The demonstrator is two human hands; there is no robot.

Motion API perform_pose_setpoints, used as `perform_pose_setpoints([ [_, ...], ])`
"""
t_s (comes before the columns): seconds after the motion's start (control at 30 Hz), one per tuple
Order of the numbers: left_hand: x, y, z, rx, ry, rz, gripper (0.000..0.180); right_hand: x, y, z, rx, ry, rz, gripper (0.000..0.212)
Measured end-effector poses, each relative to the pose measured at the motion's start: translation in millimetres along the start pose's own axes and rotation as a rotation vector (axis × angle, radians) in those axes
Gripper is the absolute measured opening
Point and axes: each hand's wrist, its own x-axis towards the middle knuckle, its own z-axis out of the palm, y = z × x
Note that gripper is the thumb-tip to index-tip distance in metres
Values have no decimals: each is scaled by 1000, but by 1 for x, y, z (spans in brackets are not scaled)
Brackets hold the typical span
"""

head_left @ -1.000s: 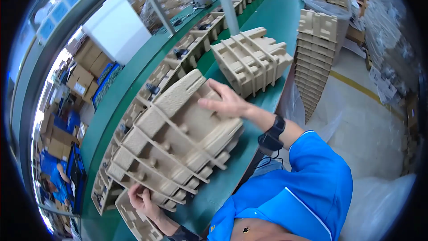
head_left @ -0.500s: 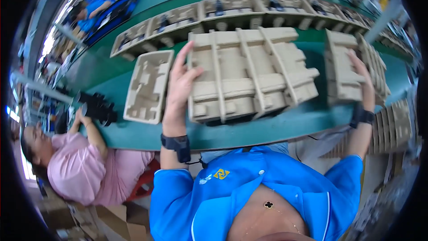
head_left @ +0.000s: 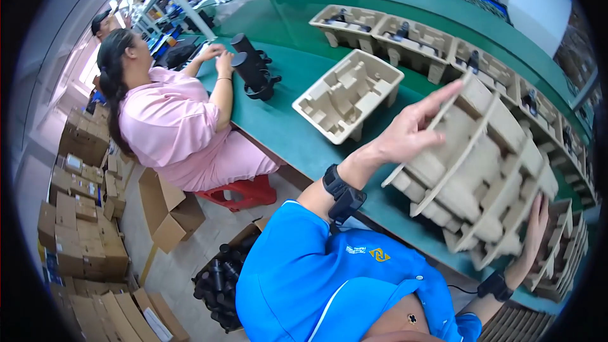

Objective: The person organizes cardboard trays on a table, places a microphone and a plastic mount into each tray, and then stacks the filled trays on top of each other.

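Note:
Between my two hands a nested stack of beige moulded-pulp trays (head_left: 472, 174) is held tilted above the green bench, ribbed undersides facing up. My left hand (head_left: 408, 134) grips its left end, thumb and fingers apart on the edge. At the other end, my right hand (head_left: 535, 237) presses along the side with long fingers; part of its grip is hidden. Left of the stack a single pulp tray (head_left: 347, 96) sits on the bench, its moulded hollows facing up. Beside my right hand stands another stack of pulp trays (head_left: 560, 250).
A row of pulp trays with black parts (head_left: 411, 38) runs along the far side. To the left a person in pink (head_left: 168, 117) sits by upright black cylinders (head_left: 252, 75). On the floor are an open carton (head_left: 166, 206) and a box of black parts (head_left: 221, 282).
My view has swung left. The big stack has tilted between my hands, and my right hand has come from the smaller stack to its right end.

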Motion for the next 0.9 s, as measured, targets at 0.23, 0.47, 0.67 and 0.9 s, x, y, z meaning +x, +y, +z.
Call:
perform_pose_setpoints([
  [0.23,-6,14,-15,252,86,-90,78,15,26,22,285,50,146,65],
  [0.47,-6,18,-28,230,155,-54,77,54,87,-79,23,9,86,60],
  [0.67,-1,13,-17,144,120,49,80,39,78,-91,-26,281,-26,53],
  [0.9,-11,8,-4,18,83,17,80,-54,-135,105,3,-84,-496,61],
])
